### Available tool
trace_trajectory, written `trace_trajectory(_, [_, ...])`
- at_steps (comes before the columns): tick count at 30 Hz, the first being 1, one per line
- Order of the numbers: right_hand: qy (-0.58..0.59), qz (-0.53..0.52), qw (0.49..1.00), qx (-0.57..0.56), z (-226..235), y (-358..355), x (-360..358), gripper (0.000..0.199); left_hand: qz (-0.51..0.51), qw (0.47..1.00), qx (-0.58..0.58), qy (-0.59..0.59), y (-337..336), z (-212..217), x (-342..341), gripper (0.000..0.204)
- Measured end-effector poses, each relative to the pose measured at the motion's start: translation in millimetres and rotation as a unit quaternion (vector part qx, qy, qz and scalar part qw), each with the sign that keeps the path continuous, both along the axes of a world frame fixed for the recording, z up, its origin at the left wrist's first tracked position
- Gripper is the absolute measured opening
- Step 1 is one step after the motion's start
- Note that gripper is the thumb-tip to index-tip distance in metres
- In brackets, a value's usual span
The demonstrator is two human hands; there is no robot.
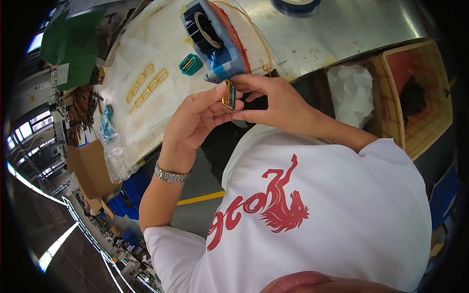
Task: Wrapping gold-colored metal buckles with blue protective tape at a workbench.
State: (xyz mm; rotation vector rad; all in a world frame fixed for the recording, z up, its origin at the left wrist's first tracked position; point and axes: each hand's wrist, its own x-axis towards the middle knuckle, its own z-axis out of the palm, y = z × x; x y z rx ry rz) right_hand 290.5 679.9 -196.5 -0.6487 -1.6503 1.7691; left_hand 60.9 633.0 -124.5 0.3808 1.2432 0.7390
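In my left hand (193,117), a small stack of rectangular gold metal buckles (228,96) is pinched between thumb and fingers, with blue-green film on its right side. My right hand (281,102) curves around that right side, index finger by the dispenser's front edge and thumb below; its inner fingertips are partly hidden. Just beyond stands a blue-grey tape dispenser (227,51) holding a dark blue tape roll (202,31), a strip of blue tape (222,71) at its front. Left of it lies a bundle wrapped in teal film (190,64), gold showing inside.
Two rows of gold buckles (149,88) lie on the white-covered table (166,39). Another blue roll (295,6) is on the metal surface (342,34). Crumpled blue and clear plastic (110,132) hangs at the left edge. A yellowish crate (425,122) stands right.
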Motion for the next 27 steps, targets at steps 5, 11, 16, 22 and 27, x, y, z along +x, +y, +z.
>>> trace_trajectory(5, [0.011, -0.006, 1.0, -0.006, 12, 3, -7, 0.047, -0.008, 0.999, -0.042, -0.004, 9, 4, -5, 0.043])
trace_trajectory(11, [0.004, -0.058, 0.998, -0.028, 17, 1, -15, 0.032, 0.022, 0.997, -0.07, -0.008, 11, 5, -6, 0.042])
trace_trajectory(16, [0.022, -0.029, 0.994, -0.102, 25, 4, -14, 0.032, 0.005, 0.997, 0.006, 0.083, -3, 11, 5, 0.036])
trace_trajectory(22, [0.061, -0.027, 0.983, -0.173, 32, 0, -12, 0.036, 0.089, 0.81, 0.378, 0.44, -58, -22, 47, 0.021])
trace_trajectory(27, [0.048, -0.005, 0.978, -0.204, 45, -4, -8, 0.036, 0.124, 0.653, 0.48, 0.573, -59, -46, 67, 0.024])
